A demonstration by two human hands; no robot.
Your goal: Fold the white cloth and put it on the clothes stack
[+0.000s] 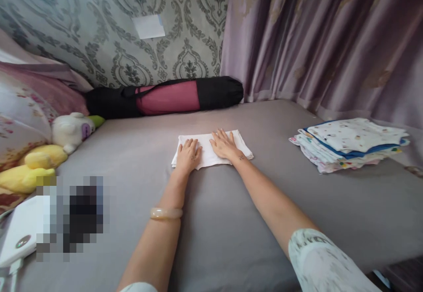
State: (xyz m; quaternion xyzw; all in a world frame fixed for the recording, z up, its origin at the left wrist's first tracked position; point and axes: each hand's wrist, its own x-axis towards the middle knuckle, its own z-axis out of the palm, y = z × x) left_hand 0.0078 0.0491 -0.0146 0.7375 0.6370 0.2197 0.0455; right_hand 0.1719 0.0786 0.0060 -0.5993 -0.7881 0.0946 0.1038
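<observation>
A grey bed sheet covers the bed in front of me, with patterned wallpaper and a purple curtain behind it. In the middle lies a folded white cloth. My left hand and my right hand both rest flat on it, fingers open, gripping nothing. To the right, well apart, is a stack of folded clothes. A black and pink bag lies along the wall.
</observation>
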